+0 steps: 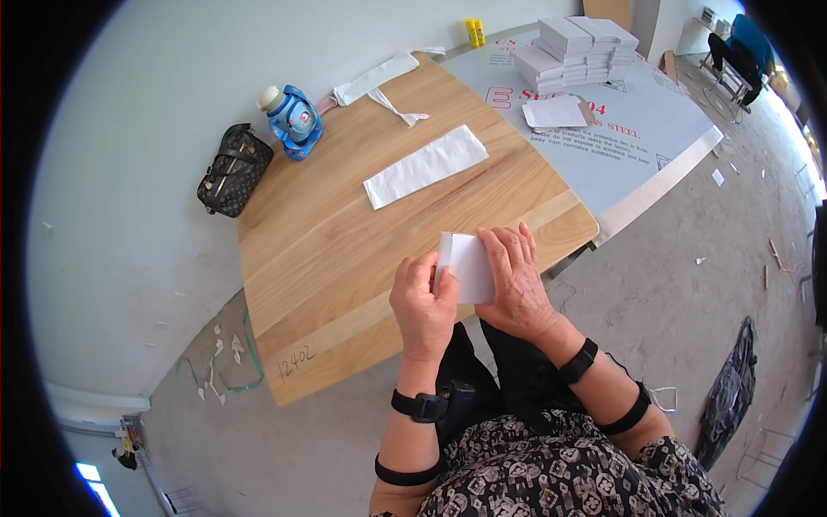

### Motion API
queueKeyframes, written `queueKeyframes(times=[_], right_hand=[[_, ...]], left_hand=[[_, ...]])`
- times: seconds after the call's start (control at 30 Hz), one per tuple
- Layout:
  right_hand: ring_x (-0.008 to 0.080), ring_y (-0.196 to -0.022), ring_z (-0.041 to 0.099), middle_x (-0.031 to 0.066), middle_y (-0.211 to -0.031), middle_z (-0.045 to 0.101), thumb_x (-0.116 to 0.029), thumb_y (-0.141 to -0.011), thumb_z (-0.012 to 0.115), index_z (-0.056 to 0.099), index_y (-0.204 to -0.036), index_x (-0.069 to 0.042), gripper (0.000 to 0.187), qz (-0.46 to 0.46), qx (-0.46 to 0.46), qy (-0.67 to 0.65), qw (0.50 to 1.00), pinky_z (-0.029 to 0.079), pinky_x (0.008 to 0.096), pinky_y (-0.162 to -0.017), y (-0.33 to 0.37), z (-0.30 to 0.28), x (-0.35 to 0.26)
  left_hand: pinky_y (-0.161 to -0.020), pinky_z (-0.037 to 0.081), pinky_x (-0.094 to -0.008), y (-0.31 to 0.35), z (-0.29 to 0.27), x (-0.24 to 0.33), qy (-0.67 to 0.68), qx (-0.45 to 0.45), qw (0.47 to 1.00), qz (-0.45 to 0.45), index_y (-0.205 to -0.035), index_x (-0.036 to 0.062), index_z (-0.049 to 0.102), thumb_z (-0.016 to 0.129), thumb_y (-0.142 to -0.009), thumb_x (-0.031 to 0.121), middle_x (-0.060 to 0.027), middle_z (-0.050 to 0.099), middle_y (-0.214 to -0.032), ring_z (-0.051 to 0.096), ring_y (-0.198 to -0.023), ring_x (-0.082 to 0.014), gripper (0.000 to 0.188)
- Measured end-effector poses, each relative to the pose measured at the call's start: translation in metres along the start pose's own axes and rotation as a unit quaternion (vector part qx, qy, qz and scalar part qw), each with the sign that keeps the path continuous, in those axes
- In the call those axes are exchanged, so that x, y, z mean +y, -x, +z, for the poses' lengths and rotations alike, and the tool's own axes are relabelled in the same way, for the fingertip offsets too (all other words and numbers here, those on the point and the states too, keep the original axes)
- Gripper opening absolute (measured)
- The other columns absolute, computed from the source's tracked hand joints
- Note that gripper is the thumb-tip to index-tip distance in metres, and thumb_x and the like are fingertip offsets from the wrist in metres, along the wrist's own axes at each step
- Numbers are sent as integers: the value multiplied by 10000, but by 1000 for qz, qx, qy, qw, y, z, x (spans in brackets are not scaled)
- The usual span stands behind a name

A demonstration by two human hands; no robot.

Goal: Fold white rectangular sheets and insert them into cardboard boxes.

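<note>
Between my two hands is a small white cardboard box [470, 269], held over the near edge of the wooden table. My left hand [424, 302] grips its left side, with the thumb on the front face and the fingers curled at the edge. On the other side my right hand [515, 280] wraps its fingers around the right edge. The box's underside is hidden. Beyond it on the table lies a folded white paper strip [425, 166].
A wooden table [327, 267] adjoins a metal-sheet table [637, 185] bearing stacked white boxes [573, 60], flat white cardboard pieces [556, 113] and yellow glue sticks [475, 33]. At the left edge stand a blue bottle [295, 123] and a dark handbag [234, 171]. A person [743, 53] sits far right.
</note>
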State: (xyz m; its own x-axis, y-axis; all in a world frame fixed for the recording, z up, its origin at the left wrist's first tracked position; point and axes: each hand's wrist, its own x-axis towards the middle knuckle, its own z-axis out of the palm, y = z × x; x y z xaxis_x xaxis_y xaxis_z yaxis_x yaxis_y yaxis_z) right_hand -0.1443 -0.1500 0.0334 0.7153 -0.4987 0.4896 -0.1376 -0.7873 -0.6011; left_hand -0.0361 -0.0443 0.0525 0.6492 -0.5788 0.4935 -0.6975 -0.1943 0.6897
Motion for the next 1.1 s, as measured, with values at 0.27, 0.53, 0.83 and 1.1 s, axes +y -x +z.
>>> queueKeyframes(times=[0.27, 0.53, 0.83, 1.1], right_hand=[[393, -1217, 415, 189, -1212, 449, -53, -550, 682, 365, -1325, -26, 838, 0, -34, -70, 997, 162, 568, -1149, -2, -3, 6], [395, -1220, 413, 193, -1217, 446, -42, -558, 686, 369, -1322, -23, 827, -2, -35, -58, 998, 163, 568, -1149, -2, -3, 4], [401, -1168, 436, 197, -1200, 457, -17, -535, 687, 377, -1321, -11, 845, -54, -9, 36, 998, 284, 532, -1066, -5, -5, 5], [394, -1118, 455, 201, -1182, 465, -43, -554, 683, 378, -1314, 9, 821, -47, 0, 55, 997, 322, 500, -1010, -4, 1, 3]], left_hand=[[-551, 482, -216, -5, -7, 3, 256, -7, 946, -201, -918, -46, 650, 675, -801, -17, -20, 635, -752, 550, -620, -54, 124], [-627, 485, -212, -7, -10, 6, 217, -34, 953, -206, -865, -40, 660, 662, -781, -36, -32, 652, -760, 581, -660, -61, 84], [-526, 440, -234, -11, -7, 11, 189, -35, 960, -204, -758, -34, 626, 635, -748, -51, -28, 591, -651, 543, -569, -76, 22], [-558, 455, -279, -12, -3, 1, 120, -31, 981, -146, -802, -55, 644, 627, -769, -52, -102, 612, -691, 576, -584, -144, 37]])
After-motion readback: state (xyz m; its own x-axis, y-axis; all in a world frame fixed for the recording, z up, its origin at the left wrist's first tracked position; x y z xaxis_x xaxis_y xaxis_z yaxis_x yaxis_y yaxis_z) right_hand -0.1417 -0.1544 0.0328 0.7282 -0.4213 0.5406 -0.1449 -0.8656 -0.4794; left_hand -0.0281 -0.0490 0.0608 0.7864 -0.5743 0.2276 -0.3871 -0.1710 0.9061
